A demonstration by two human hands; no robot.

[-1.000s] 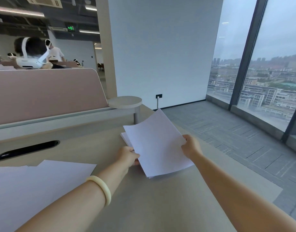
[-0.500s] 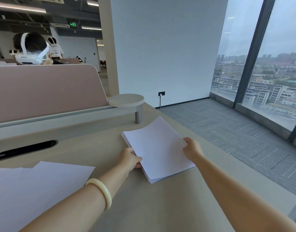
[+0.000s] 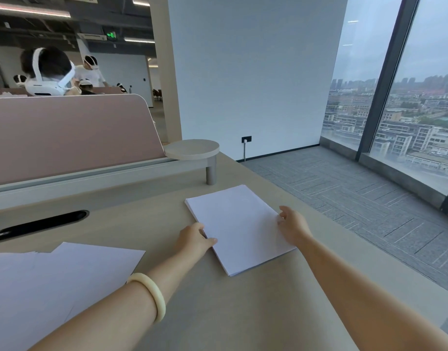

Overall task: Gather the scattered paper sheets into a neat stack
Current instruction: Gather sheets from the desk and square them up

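A squared stack of white paper sheets (image 3: pixel 239 226) lies flat on the beige desk (image 3: pixel 217 307), right of centre. My left hand (image 3: pixel 193 238) rests against the stack's left edge, fingers loosely curled, thumb at the paper's edge. My right hand (image 3: pixel 292 225) touches the stack's right edge with fingers spread. Neither hand grips the stack. Several loose white sheets (image 3: pixel 48 282) lie overlapping and fanned at the near left of the desk.
A pink divider panel (image 3: pixel 66 133) on a grey rail bounds the desk's far side, with a round shelf (image 3: pixel 192 149) on a post. A black cable slot (image 3: pixel 39 224) sits at the left. The desk's right edge drops to grey carpet. People with headsets sit beyond.
The stack was held tilted up off the desk; it has come down flat. Both hands have loosened their hold and now only rest at its side edges.
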